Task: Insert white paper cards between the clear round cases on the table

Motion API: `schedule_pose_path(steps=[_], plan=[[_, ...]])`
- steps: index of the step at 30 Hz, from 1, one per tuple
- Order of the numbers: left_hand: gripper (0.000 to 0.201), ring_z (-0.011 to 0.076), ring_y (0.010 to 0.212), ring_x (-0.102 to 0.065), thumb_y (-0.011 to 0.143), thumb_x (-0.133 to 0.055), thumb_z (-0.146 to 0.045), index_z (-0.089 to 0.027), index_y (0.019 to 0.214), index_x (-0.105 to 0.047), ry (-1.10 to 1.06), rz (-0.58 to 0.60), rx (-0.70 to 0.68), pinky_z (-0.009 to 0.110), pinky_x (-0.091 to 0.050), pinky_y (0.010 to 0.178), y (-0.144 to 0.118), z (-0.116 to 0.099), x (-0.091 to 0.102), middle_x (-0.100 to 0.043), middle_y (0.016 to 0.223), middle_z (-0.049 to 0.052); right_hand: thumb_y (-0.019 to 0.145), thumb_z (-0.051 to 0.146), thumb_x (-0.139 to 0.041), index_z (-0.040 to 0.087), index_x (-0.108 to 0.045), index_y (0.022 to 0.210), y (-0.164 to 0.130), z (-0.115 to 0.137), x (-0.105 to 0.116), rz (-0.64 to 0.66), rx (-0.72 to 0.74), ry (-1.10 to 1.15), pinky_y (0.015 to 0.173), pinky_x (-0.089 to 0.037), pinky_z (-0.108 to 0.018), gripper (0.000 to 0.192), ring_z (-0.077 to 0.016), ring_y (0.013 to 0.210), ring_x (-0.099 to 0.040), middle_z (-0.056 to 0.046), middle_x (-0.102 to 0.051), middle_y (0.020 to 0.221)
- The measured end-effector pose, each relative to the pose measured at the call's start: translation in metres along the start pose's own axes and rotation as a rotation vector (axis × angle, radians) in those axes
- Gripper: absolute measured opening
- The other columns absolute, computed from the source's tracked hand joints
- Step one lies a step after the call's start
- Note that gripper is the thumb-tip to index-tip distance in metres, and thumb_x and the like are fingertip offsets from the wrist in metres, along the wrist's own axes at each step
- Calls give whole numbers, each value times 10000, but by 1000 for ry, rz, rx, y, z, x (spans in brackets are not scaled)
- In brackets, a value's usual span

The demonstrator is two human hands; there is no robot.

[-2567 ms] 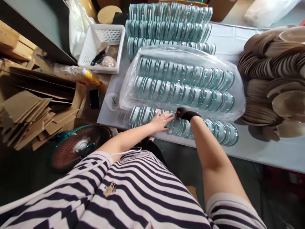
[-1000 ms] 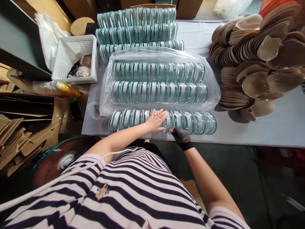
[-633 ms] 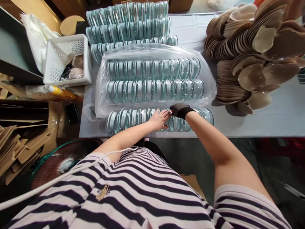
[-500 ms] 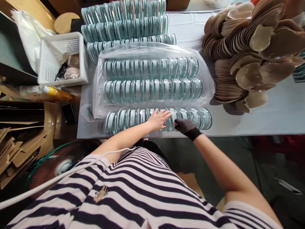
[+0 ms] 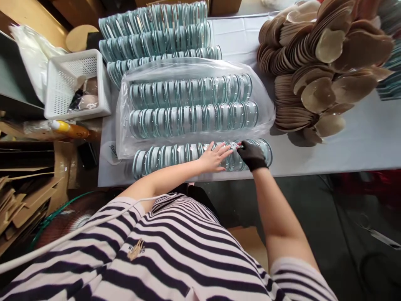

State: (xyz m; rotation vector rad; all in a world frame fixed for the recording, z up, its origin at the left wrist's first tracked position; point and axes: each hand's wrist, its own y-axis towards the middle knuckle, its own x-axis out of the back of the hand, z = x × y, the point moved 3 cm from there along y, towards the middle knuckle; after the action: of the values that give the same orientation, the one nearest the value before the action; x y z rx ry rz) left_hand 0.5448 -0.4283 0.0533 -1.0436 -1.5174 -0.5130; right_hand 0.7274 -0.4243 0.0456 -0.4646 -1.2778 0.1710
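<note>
A long row of round clear glass pieces (image 5: pixel 158 161) with greenish rims, standing on edge, lies along the table's near edge. My left hand (image 5: pixel 214 158) is bare and rests on the middle of this row, fingers spread. My right hand (image 5: pixel 252 154), in a dark glove with bare fingertips, is at the row's right part. Its fingers are curled and pinched together on top of the row; what they hold, if anything, is hidden. Just beyond, two similar rows of glass pieces (image 5: pixel 194 117) lie on a clear plastic sheet or bag (image 5: pixel 123 142).
More glass rows (image 5: pixel 156 39) stand at the back left. Stacks of brownish, flat rounded pieces (image 5: pixel 318 94) fill the right side. On the left are a white plastic basket (image 5: pixel 105 90) and a yellow-orange roll (image 5: pixel 70 128). A fan (image 5: pixel 62 221) and cardboard (image 5: pixel 28 200) lie lower left.
My right hand has moved slightly right and farther onto the row, turning its back more toward me. My left hand has slid a little right along the glass pieces. The view has shifted slightly.
</note>
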Motion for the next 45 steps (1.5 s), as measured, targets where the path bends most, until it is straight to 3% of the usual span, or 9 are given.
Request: schedule_pose_path(steps=[5, 10, 16, 19, 24, 30, 33, 37, 45], plan=[[785, 339, 1481, -214, 889, -496, -531, -179, 1551, -265, 6, 48, -40, 594, -154, 1181, 11, -2, -7, -244, 1620, 117, 797, 234, -616, 126, -726, 1084, 66, 43, 37, 498, 208, -366, 824, -472, -324, 326, -261, 991, -660, -176, -701, 1100], [805, 332, 1481, -212, 867, -530, -503, -205, 1557, -243, 7, 40, -7, 580, -152, 1186, 4, 2, -7, -231, 1628, 88, 866, 285, -537, 186, -713, 1078, -5, 15, 5, 321, 363, -304, 795, -458, -321, 292, -268, 975, -668, -142, -723, 1040], [812, 308, 1488, -202, 865, -538, -508, -219, 1558, -232, -13, 51, -11, 565, -126, 1198, 4, 2, -7, -215, 1634, 72, 925, 274, -478, 204, -676, 1166, -85, -27, -101, 202, 77, -28, 758, -447, -272, 320, -234, 972, -675, -104, -725, 1095], [816, 306, 1493, -193, 865, -539, -516, -219, 1558, -229, -17, 59, 0, 578, -114, 1197, 2, 3, -6, -208, 1636, 67, 948, 319, -455, 202, -676, 1182, -90, -29, -118, 133, 11, 36, 755, -454, -282, 343, -243, 961, -674, -111, -725, 1086], [779, 314, 1509, -136, 884, -513, -547, -212, 1545, -273, -10, -36, 15, 616, -46, 1191, 15, -21, 2, -187, 1640, 70, 982, 341, -342, 190, -674, 1175, -38, -49, -28, -191, -18, 62, 821, -459, -271, 413, -216, 1025, -648, -117, -695, 1151], [815, 307, 1481, -235, 876, -506, -587, -189, 1548, -271, -21, -79, 187, 561, -136, 1202, 50, -45, -10, -260, 1617, 90, 846, 244, -565, 85, -725, 1055, 67, -9, 49, 417, 206, -384, 789, -443, -267, 307, -193, 900, -654, -148, -713, 1020], [795, 302, 1472, -255, 877, -514, -565, -184, 1539, -297, 4, -104, 197, 536, -119, 1211, 51, -45, -16, -285, 1608, 91, 838, 256, -574, 76, -711, 1089, 61, -2, 49, 382, 329, -478, 837, -435, -302, 338, -221, 963, -648, -173, -698, 1059], [802, 294, 1471, -254, 865, -547, -537, -207, 1544, -277, -15, -97, 221, 534, -101, 1211, 48, -43, -18, -281, 1611, 79, 864, 297, -517, 176, -700, 1080, -7, -39, 17, 138, 356, -343, 773, -445, -293, 308, -253, 955, -659, -141, -714, 1053], [831, 293, 1486, -223, 844, -565, -549, -219, 1544, -262, -39, -50, 221, 538, -65, 1213, 49, -39, -17, -282, 1611, 79, 967, 325, -414, 183, -644, 1211, -79, -80, -100, 169, 232, -133, 733, -422, -274, 364, -231, 965, -668, -128, -706, 1135]])
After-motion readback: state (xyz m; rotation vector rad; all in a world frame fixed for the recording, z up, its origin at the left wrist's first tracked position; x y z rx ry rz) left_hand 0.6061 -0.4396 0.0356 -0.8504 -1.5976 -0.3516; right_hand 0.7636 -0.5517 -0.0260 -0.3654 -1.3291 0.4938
